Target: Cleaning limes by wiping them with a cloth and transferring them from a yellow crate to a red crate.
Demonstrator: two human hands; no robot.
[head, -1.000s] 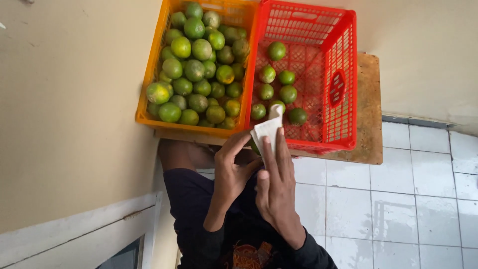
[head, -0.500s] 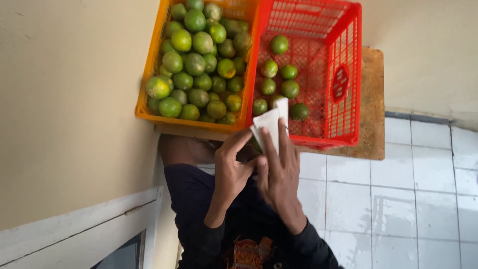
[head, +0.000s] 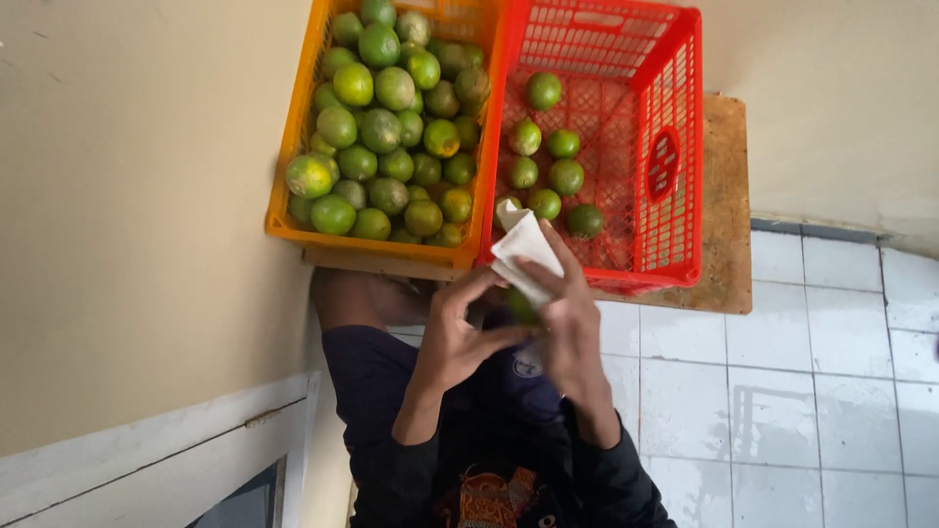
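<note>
1. The left hand (head: 460,332) and the right hand (head: 572,328) are closed together around a green lime (head: 521,308), of which only a sliver shows between the fingers; most of it is hidden.
2. The right hand also grips a white cloth (head: 526,252), pressed on the lime; how far it wraps the fruit cannot be made out.
3. The person's dark sleeves and lap below the hands are cut off by the lower edge.
4. Just beyond the hands, the wooden table (head: 729,196) carries two crates; its near edge is partly covered by the cloth and fingers.
5. Beyond the right hand, the red crate (head: 675,147) holds a few limes; one is half hidden behind the cloth.
6. Beyond the left hand, the orange crate (head: 293,186) is piled with limes, its far end cut off.
7. Compared with half a second ago, the cloth sits lower over the lime, and the left fingers curl further around it.
</note>
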